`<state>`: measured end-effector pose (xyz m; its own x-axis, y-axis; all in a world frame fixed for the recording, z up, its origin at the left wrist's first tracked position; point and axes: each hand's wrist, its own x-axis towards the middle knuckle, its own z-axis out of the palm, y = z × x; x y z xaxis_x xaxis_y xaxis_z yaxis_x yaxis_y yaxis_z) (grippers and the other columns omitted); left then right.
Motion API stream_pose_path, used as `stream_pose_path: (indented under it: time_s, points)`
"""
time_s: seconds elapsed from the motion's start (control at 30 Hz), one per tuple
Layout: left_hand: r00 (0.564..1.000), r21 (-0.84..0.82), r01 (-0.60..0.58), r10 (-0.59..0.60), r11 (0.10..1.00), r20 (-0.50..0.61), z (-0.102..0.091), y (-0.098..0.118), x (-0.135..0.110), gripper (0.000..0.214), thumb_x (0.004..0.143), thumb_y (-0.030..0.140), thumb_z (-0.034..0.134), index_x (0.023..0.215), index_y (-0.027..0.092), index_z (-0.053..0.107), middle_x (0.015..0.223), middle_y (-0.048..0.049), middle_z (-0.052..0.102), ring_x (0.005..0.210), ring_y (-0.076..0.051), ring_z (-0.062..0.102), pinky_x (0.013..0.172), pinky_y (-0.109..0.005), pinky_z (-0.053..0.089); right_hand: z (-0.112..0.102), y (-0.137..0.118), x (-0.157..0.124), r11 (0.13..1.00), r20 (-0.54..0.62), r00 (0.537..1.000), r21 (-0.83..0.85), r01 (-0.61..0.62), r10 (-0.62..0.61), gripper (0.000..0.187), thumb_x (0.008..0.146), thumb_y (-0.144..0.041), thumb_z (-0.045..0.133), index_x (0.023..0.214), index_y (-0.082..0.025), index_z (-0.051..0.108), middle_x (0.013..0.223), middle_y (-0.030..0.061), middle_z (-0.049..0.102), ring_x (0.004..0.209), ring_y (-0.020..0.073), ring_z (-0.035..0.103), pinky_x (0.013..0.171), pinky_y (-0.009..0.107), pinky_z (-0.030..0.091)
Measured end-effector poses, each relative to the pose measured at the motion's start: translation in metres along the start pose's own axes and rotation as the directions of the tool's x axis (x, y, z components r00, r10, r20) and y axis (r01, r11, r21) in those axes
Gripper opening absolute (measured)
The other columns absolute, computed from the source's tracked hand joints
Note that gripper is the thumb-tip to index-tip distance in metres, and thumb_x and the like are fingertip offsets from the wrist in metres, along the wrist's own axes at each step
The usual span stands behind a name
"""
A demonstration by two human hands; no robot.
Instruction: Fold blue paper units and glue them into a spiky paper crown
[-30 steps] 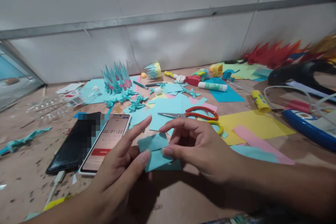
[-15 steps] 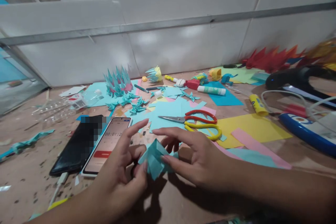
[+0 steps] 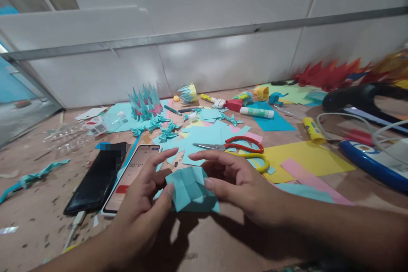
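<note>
A creased turquoise sheet of origami paper (image 3: 189, 187) is held between both hands just above the table, partly unfolded, with a flap spreading out at its lower right. My left hand (image 3: 148, 195) pinches its left edge, thumb in front and index finger stretched past the top. On the right edge, my right hand (image 3: 239, 182) grips with the thumb in front; its other fingers curl behind, partly hidden. Just beyond the right fingers lie scissors (image 3: 236, 146) with one red and one yellow handle. Beside my left hand is a white-edged phone (image 3: 137, 168) showing a timer.
A dark phone (image 3: 98, 178) with a cable lies at left. Spiky turquoise paper models (image 3: 145, 102) stand near the white wall (image 3: 207, 63). Yellow paper (image 3: 312, 161), pink strips, glue sticks (image 3: 256, 112) and a blue-and-white device (image 3: 369, 163) spread to the right.
The turquoise paper has gone from a compact, pointed fold to a wider, more opened shape. Both hands have shifted slightly apart around it, and the view has tilted a little.
</note>
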<state>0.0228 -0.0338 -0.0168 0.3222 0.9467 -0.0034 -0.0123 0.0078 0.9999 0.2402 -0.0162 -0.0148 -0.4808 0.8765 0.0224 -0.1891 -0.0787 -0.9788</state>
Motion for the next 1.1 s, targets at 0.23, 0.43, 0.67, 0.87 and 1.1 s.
stream_pose_path:
  time_s: [0.23, 0.43, 0.67, 0.87, 1.1]
  points:
    - [0.999, 0.068, -0.005, 0.002, 0.998, 0.037, -0.001, -0.006, -0.002, 0.055, 0.096, 0.041, 0.058, 0.145, 0.034, 0.035, 0.107, -0.0051, 0.067, 0.088, -0.018, 0.064, 0.082, -0.030, 0.052, 0.001, 0.005, 0.005, 0.999, -0.087, 0.996, 0.049, -0.005, 0.009, 0.014, 0.084, -0.024, 0.074, 0.098, -0.019, 0.072, 0.091, 0.0036, 0.073, 0.080, 0.0136, 0.067, 0.069, 0.023, 0.053]
    - [0.996, 0.024, 0.043, -0.045, 0.999, 0.081, -0.001, -0.010, 0.006, 0.048, 0.100, 0.040, 0.051, 0.145, 0.032, 0.034, 0.110, -0.0047, 0.068, 0.090, -0.017, 0.063, 0.081, -0.029, 0.049, -0.004, 0.003, 0.004, 0.953, -0.117, 0.992, -0.304, 0.011, -0.048, 0.022, 0.079, -0.013, 0.068, 0.098, -0.021, 0.072, 0.091, 0.0018, 0.072, 0.079, 0.0144, 0.066, 0.066, 0.023, 0.052]
    - [0.986, 0.099, 0.045, -0.060, 0.994, 0.153, -0.001, -0.007, 0.003, 0.048, 0.101, 0.047, 0.047, 0.145, 0.029, 0.037, 0.096, -0.0032, 0.066, 0.085, -0.017, 0.061, 0.077, -0.029, 0.045, -0.006, -0.004, -0.002, 0.811, 0.039, 0.988, -0.566, 0.147, -0.152, 0.022, 0.077, -0.010, 0.066, 0.096, -0.020, 0.071, 0.096, 0.0012, 0.071, 0.085, 0.0150, 0.065, 0.070, 0.023, 0.052]
    - [0.981, 0.171, 0.005, -0.038, 0.985, 0.191, -0.003, -0.005, 0.002, 0.051, 0.100, 0.049, 0.047, 0.146, 0.031, 0.034, 0.096, -0.0029, 0.062, 0.086, -0.018, 0.058, 0.076, -0.029, 0.045, -0.009, -0.008, 0.000, 0.703, 0.284, 0.935, -0.620, 0.348, -0.213, 0.020, 0.085, -0.015, 0.066, 0.103, -0.015, 0.075, 0.092, 0.0039, 0.074, 0.079, 0.0121, 0.066, 0.075, 0.022, 0.050]
    - [0.975, 0.229, -0.022, -0.030, 0.973, 0.220, -0.002, -0.003, 0.002, 0.050, 0.101, 0.045, 0.046, 0.148, 0.033, 0.032, 0.100, -0.0033, 0.060, 0.094, -0.019, 0.057, 0.081, -0.030, 0.045, -0.003, 0.000, 0.001, 0.873, -0.033, 0.999, -0.488, 0.004, -0.022, 0.025, 0.092, -0.039, 0.064, 0.090, -0.015, 0.073, 0.079, 0.0041, 0.069, 0.069, 0.0140, 0.060, 0.060, 0.023, 0.046]
